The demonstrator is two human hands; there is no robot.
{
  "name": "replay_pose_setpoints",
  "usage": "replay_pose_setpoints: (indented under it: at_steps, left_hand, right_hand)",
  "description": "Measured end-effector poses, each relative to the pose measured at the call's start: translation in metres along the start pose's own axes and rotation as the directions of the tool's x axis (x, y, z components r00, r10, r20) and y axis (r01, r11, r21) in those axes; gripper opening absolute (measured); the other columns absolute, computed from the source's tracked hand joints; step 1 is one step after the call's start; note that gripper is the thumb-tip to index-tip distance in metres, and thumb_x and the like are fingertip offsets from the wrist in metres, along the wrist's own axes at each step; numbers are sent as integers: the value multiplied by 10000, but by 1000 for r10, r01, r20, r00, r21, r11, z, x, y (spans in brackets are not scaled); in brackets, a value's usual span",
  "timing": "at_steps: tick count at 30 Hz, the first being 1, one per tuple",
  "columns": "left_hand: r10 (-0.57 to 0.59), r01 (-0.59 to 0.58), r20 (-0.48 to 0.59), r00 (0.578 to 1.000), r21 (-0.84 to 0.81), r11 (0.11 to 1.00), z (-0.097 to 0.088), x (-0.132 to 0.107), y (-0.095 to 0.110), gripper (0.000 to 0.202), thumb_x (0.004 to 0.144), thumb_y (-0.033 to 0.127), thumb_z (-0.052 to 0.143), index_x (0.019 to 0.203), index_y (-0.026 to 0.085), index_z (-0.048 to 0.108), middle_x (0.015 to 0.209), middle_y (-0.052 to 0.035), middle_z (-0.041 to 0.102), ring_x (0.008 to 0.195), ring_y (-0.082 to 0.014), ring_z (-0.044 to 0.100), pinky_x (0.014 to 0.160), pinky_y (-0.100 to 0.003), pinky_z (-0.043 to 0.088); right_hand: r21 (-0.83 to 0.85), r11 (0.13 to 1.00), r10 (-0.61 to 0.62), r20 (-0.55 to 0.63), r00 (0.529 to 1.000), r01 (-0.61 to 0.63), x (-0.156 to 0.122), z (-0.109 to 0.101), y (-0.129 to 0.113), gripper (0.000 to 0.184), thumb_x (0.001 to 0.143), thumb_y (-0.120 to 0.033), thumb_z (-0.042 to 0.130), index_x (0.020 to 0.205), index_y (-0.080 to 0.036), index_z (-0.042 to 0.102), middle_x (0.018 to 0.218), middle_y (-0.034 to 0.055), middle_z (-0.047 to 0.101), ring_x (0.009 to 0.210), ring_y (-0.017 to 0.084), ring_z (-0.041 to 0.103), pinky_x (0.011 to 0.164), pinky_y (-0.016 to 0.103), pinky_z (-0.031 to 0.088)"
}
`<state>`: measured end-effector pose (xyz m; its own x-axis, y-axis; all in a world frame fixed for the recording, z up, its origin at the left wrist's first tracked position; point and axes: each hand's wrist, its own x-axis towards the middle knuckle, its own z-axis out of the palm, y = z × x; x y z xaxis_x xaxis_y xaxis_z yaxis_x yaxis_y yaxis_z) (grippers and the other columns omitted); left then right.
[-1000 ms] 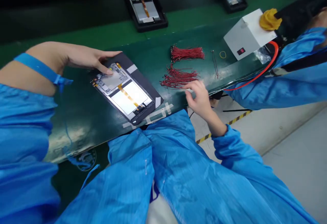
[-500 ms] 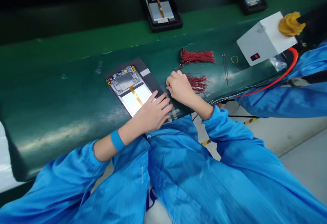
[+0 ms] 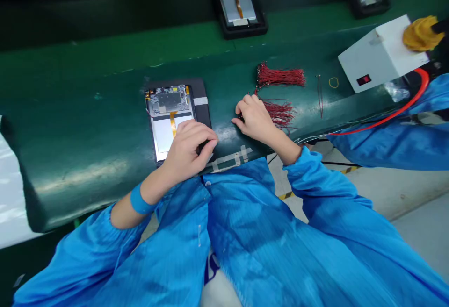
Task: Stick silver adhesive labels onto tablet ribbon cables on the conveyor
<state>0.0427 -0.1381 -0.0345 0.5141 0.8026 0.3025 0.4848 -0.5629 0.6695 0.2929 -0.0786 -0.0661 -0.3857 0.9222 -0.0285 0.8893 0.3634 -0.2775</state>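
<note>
An opened tablet with a bare circuit board, a white battery and an orange ribbon cable lies on a black pad. My left hand covers its lower right, fingers and thumb closed round the pad's right edge. To the right, my right hand is over the near end of a loose bundle of red and black wires, its fingers curled towards the thumb. What its fingertips hold, if anything, is too small to tell. Behind it rests a second, neater wire bundle.
Further right are a dark wire, a yellow rubber band and a white box with a red switch. Two open devices in black trays stand along the back. A red hose curves past a neighbour's blue sleeve.
The tablet and pad have turned from slanted to nearly straight. My left hand has moved left and its spread fingers have closed. My right hand stays by the wires; the whole view has shifted slightly.
</note>
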Motion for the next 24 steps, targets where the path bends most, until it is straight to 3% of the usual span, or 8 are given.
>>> replay_pose_setpoints:
  at_steps: [5, 7, 12, 16, 18, 21, 24]
  left_hand:
    - [9, -10, -50, 999, -33, 999, 1, -7, 0, 132, 1042, 205, 608, 944, 199, 697, 981, -40, 769, 988, -224, 702, 989, -447, 476]
    - [1, -4, -78, 997, -31, 1000, -2, -10, -1, 129, 1036, 194, 617, 931, 197, 692, 982, -40, 768, 971, -220, 699, 976, -441, 475]
    - [-39, 33, -168, 985, -35, 999, -7, -18, -1, 136, 1025, 173, 630, 901, 198, 681, 943, -32, 761, 930, -212, 692, 946, -425, 481]
    - [-63, 57, -175, 983, -39, 998, -6, -23, -2, 110, 1017, 166, 643, 929, 202, 699, 938, -26, 764, 943, -213, 685, 930, -415, 487]
    - [-73, 67, -171, 983, -38, 997, -5, -26, -3, 110, 1018, 174, 641, 932, 202, 703, 940, -26, 766, 944, -213, 687, 934, -416, 489]
    - [-105, 101, -178, 978, -35, 994, -3, -27, -6, 125, 1024, 200, 634, 924, 201, 709, 937, -28, 766, 956, -216, 691, 942, -419, 492]
    - [-173, 173, -175, 969, -17, 985, 1, -21, -10, 169, 1032, 243, 611, 902, 203, 711, 935, -34, 765, 969, -227, 684, 954, -428, 489]
  right_hand:
    - [-16, 1000, -21, 73, 997, 22, 4, -2, -4, 104, 1008, -169, 607, 939, -161, 684, 1126, 153, 678, 1149, 341, 582, 975, 465, 463]
    - [-11, 1000, -19, 42, 999, 20, 3, -3, -2, 35, 988, -178, 651, 988, -160, 680, 1150, 151, 671, 1154, 345, 583, 962, 462, 473]
    - [-7, 999, 40, -23, 999, -40, -1, -6, 2, 183, 938, -269, 759, 1053, -159, 670, 1177, 157, 658, 1154, 364, 575, 960, 480, 483]
    - [-23, 998, 59, 9, 998, -59, 3, -3, 0, 41, 962, -185, 648, 955, -160, 680, 1105, 169, 673, 1126, 362, 579, 938, 488, 478]
    - [-20, 999, 40, 20, 999, -39, 7, -1, 0, 105, 955, -134, 584, 907, -163, 672, 1064, 169, 675, 1101, 351, 582, 922, 481, 476]
    - [54, 998, -28, 8, 1000, 27, 9, 2, 3, 147, 925, -103, 545, 843, -184, 636, 991, 140, 669, 1042, 315, 580, 915, 462, 470]
    - [251, 960, -115, -60, 992, 127, 7, 1, 6, 143, 871, -98, 568, 781, -209, 573, 893, 79, 643, 923, 249, 571, 923, 431, 468]
